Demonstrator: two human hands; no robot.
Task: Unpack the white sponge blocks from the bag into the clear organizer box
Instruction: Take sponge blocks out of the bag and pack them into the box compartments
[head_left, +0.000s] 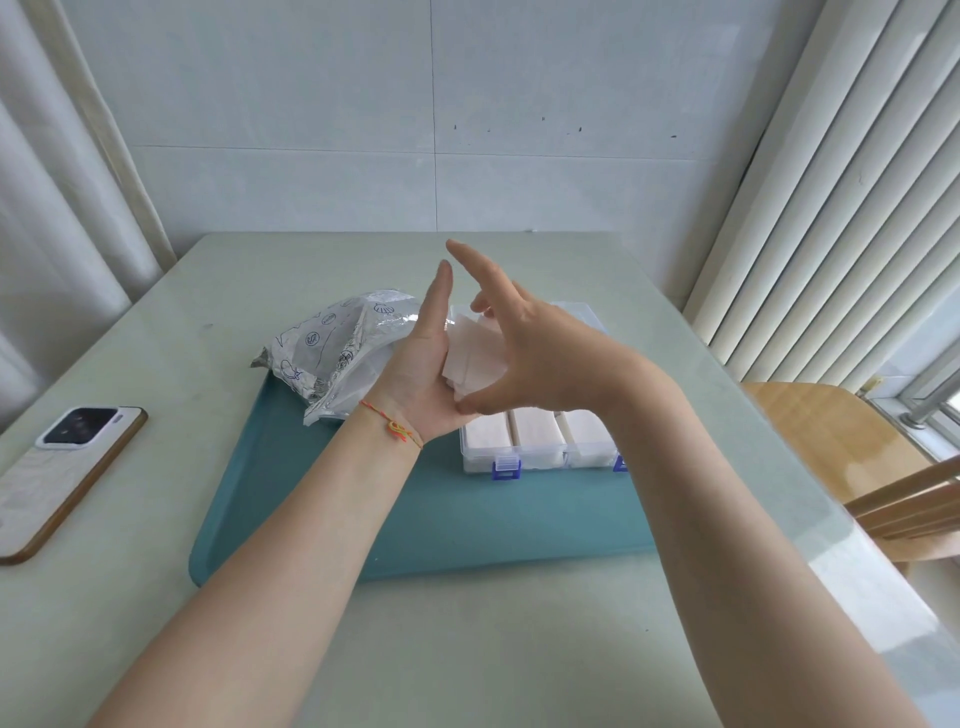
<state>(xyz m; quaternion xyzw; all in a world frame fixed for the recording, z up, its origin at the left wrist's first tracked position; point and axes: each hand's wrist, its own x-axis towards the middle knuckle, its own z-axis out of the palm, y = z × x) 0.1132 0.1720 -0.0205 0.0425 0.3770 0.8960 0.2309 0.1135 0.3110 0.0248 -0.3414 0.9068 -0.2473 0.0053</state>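
Note:
Between my two hands, above the clear organizer box, is a small stack of white sponge blocks. My left hand presses flat against the stack's left side with straight fingers. My right hand grips the stack from the right, thumb under it and index finger pointing up. Three more sponge blocks lie side by side in the box's near compartments. The crumpled silver and clear bag lies just left of the box, behind my left wrist. My hands hide the back half of the box.
Box and bag sit on a teal tray on a pale green table. A phone lies face down near the table's left edge. A wooden chair stands at the right, a tiled wall behind.

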